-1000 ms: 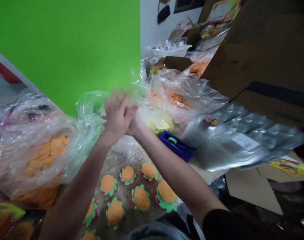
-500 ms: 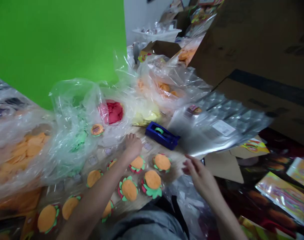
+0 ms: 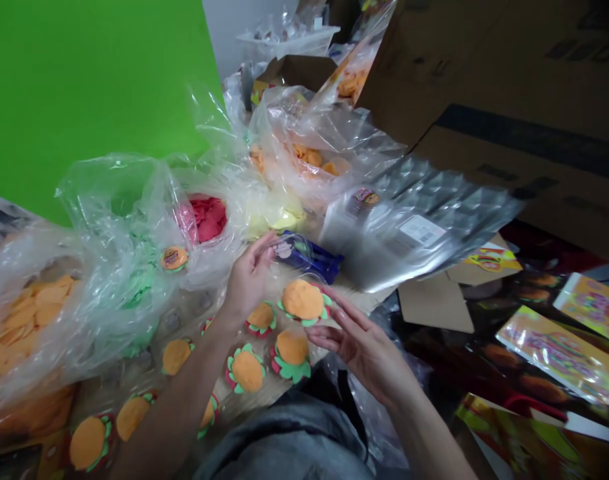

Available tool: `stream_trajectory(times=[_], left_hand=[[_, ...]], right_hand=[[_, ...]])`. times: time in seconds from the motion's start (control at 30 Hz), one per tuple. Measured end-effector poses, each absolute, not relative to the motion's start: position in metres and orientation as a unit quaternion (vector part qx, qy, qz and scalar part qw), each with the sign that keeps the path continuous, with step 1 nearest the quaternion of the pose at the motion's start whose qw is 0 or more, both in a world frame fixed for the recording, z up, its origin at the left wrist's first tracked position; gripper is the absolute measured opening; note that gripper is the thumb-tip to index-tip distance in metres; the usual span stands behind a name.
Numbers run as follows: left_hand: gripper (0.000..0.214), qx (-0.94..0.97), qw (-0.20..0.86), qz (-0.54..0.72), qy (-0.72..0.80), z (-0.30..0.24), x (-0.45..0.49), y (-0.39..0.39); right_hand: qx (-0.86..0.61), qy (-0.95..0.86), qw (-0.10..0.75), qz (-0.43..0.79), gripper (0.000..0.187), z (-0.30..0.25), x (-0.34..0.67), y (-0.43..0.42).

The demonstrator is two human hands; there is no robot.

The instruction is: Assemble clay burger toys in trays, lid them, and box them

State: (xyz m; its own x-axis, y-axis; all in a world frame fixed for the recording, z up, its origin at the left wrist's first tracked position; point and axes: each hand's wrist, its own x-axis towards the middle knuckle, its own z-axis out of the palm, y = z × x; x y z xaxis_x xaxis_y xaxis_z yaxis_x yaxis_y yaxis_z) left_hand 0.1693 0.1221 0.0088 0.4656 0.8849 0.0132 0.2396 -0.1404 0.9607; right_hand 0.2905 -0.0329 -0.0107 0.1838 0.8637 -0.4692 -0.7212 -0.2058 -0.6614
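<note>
My right hand point(image 3: 357, 333) has its thumb and fingers around the side of a toy-like burger point(image 3: 303, 299) with an orange top and a green ruffled edge, raised above the table; a clear rim shows around it. Thumb and fingertips of my left hand point(image 3: 249, 277) pinch a small clear plastic piece point(image 3: 284, 249), whose exact kind I cannot make out, in front of a blue tape dispenser point(image 3: 317, 259). Below the hands, several similar burgers stand on the table, among them one with a wide green frill point(image 3: 291, 353) and another point(image 3: 247, 371) beside it.
Clear bags hold red pieces point(image 3: 209, 218), green pieces point(image 3: 139, 287), pale yellow pieces point(image 3: 289, 217) and orange pieces point(image 3: 41, 303). Silvery plastic sheets point(image 3: 409, 247) lie right of the dispenser. A large cardboard box point(image 3: 509, 87) stands at right, with printed packets point(image 3: 564, 353) below it.
My right hand has moved left and taken hold of a burger, lifting it. My left hand has risen from the table with a clear piece in its fingertips. The view has shifted slightly.
</note>
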Motion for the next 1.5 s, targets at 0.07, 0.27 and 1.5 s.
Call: stream_trajectory(times=[0.07,0.27,1.5], left_hand=[[0.030,0.665,0.525,0.349,0.400,0.022,0.154,0.112],[0.051,0.722,0.493,0.306,0.377,0.039,0.105,0.074],[0.055,0.804,0.402,0.276,0.340,0.050,0.027,0.042]], right_hand=[[-0.412,-0.083,0.621,0.662,0.049,0.004,0.280,-0.026],[-0.380,-0.075,0.607,0.694,0.047,0.015,0.255,-0.004],[-0.331,-0.163,0.503,0.782,0.065,0.037,0.216,-0.013]])
